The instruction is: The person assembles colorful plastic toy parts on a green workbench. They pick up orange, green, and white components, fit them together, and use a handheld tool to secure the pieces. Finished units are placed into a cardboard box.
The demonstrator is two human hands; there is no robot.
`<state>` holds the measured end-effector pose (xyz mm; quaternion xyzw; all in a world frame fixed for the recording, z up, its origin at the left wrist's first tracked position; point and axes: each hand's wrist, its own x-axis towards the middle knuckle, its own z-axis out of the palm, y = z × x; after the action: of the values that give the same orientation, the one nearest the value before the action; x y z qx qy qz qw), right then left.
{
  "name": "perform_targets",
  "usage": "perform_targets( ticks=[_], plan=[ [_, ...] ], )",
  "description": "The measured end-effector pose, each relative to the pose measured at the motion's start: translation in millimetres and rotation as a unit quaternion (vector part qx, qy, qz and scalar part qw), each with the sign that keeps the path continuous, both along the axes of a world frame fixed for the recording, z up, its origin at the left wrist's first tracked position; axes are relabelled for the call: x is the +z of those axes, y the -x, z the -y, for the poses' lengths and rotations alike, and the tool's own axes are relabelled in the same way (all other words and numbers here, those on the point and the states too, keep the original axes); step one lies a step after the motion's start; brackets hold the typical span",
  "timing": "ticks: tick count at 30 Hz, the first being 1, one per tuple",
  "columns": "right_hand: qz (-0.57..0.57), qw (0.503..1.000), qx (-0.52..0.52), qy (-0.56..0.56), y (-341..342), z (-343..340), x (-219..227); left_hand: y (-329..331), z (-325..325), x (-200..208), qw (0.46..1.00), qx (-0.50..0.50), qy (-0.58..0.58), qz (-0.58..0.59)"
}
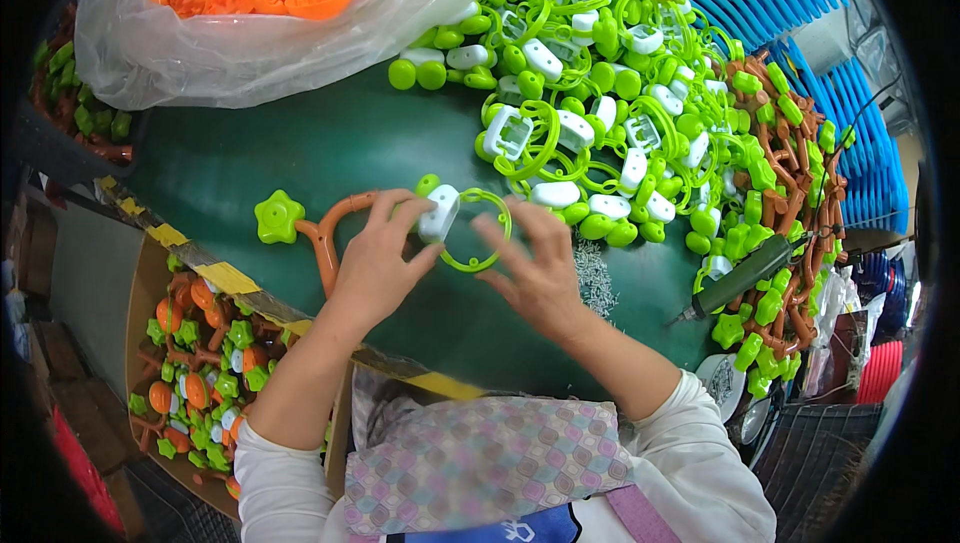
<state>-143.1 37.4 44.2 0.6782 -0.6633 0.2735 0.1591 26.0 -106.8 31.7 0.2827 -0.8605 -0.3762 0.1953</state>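
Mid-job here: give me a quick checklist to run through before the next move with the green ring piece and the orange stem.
1. Ring piece gripped: ok, left hand pinches its white block and right hand has fingers on the green ring.
2. Orange stem within reach: ok, it lies on the table under the left hand, green star at its end.
3. Block seated on stem: cannot tell, fingers hide the joint.
4. Screws at hand: ok, a pile lies right of the right hand.
5. Driver free: ok, it lies untouched at the right.
6. Spare ring pieces: ok, a heap lies behind.
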Motion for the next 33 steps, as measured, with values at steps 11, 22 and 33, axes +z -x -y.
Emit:
perform_targets(
  ticks=[11,22,33],
  plan=[
    [-0.026,0.948,0.234,-0.215,23,15,-26,-48,35,-27,0.957,0.082,0.262,0.095],
    [0.153,0.904,0.262,-0.301,12,32,-18,-36,1,-11,0.991,-0.085,0.103,0.024],
    [0.002,0.931,0.214,-0.295,-9,24,-18,-40,1,-15,0.977,-0.084,0.184,0.061]
  ],
)
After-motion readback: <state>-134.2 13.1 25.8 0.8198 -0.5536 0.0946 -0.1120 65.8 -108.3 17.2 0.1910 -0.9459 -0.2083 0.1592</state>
